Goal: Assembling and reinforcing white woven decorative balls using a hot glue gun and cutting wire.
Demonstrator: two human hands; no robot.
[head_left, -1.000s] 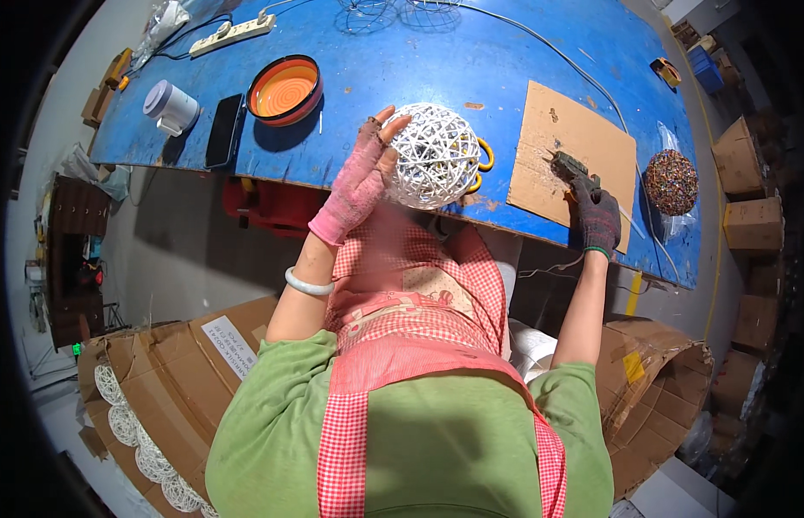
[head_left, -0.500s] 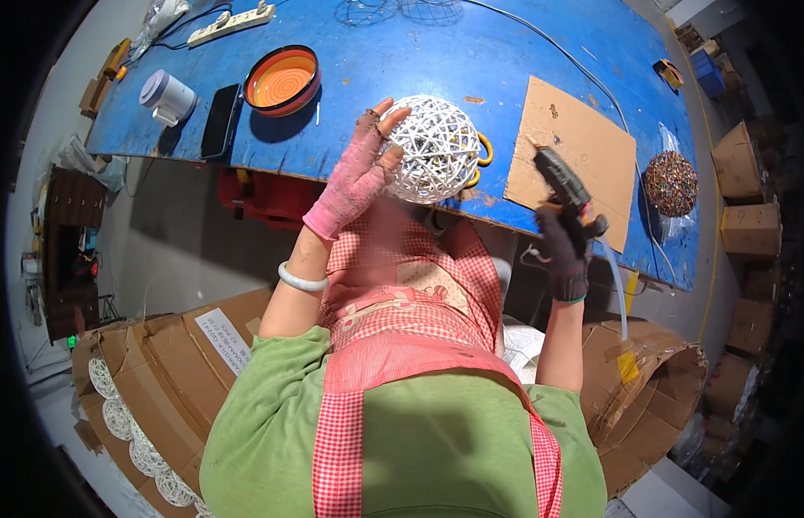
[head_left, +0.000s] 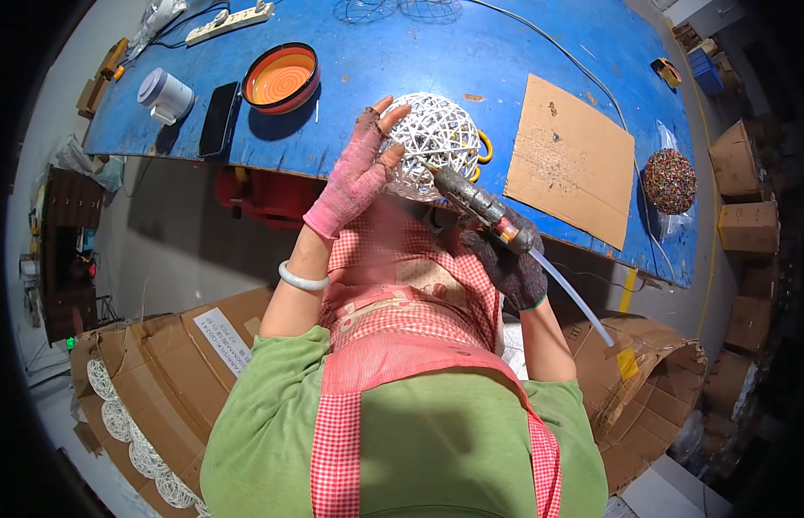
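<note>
My left hand (head_left: 357,177), in a pink fingerless glove, holds the left side of a white openwork ball (head_left: 434,138) at the table's near edge. My right hand (head_left: 512,268), in a dark glove, grips a black glue gun (head_left: 475,198), its nozzle at the ball's lower right side. A pale glue stick (head_left: 575,298) sticks out of the gun's back end. Yellow-handled scissors (head_left: 484,148) lie partly hidden behind the ball.
On the blue table (head_left: 376,65) are an orange bowl (head_left: 281,79), a phone (head_left: 220,119), a lidded cup (head_left: 166,97), a cardboard sheet (head_left: 570,160) and a multicoloured beaded ball (head_left: 670,181). Cardboard boxes (head_left: 160,388) stand either side of me, the left one holding several white balls.
My right hand has brought the glue gun leftward from over the cardboard sheet to the white ball. My left hand stays in place on the ball.
</note>
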